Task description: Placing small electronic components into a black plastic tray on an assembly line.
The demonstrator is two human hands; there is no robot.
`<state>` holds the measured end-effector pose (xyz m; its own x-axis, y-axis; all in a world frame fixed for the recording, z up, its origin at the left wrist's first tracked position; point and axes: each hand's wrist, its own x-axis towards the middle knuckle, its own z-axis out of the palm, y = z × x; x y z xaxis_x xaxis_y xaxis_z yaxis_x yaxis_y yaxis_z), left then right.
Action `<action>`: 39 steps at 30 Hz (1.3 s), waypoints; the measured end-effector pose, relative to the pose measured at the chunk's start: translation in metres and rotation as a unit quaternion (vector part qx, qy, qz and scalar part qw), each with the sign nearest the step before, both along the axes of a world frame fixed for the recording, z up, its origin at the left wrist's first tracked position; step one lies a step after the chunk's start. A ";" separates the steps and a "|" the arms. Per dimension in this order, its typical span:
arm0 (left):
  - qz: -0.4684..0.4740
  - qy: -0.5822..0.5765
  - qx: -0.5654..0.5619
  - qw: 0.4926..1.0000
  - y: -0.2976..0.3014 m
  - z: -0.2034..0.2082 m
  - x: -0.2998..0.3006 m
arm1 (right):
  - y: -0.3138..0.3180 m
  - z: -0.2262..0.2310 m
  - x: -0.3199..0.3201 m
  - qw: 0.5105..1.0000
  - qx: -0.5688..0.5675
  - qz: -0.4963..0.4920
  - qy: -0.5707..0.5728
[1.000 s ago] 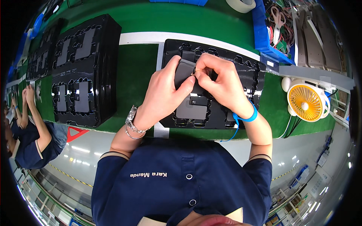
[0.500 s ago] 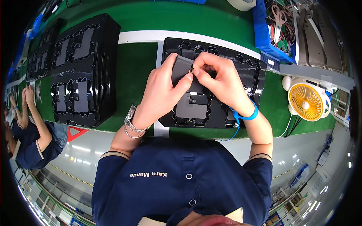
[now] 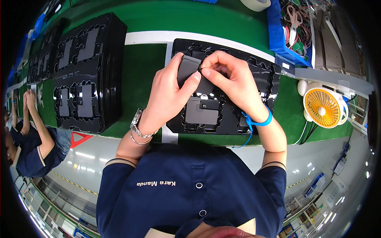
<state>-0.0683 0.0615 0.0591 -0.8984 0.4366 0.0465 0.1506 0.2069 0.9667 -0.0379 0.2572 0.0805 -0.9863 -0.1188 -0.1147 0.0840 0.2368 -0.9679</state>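
Above a black moulded plastic tray (image 3: 226, 126), my left hand (image 3: 168, 93) grips a flat dark grey rectangular block (image 3: 188, 69), its thumb along the near right side. My right hand (image 3: 236, 81) is closed in a pinch, thumb against forefinger, at the block's right edge. What those fingertips pinch is too small to make out. Just nearer to me, a similar grey block (image 3: 201, 115) lies in a pocket of the tray. Both hands cover other pockets. A blue band with a loose cord circles my right wrist.
A tall stack of black trays (image 3: 85, 75) with grey pieces on top stands left. At right are a white fan with yellow blades (image 3: 322, 107) and a blue bin (image 3: 278, 31) of wires and scissors. A roll of tape (image 3: 256, 4) lies at the back. Another person (image 3: 41, 146) works far left.
The held block has shifted slightly left and away from me, and tilted a little. My right fingers stay pinched at its right edge, marginally farther away.
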 end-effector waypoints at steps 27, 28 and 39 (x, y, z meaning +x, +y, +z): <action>-0.017 -0.154 0.108 0.982 -0.001 0.002 0.001 | -0.006 -0.006 0.001 0.965 -0.238 -0.018 -0.110; -0.017 -0.153 0.104 0.983 -0.001 0.001 0.001 | -0.005 -0.004 0.000 0.969 -0.222 -0.014 -0.106; -0.025 -0.108 0.052 0.993 -0.001 -0.003 0.002 | -0.002 -0.009 0.000 0.992 -0.120 -0.002 -0.029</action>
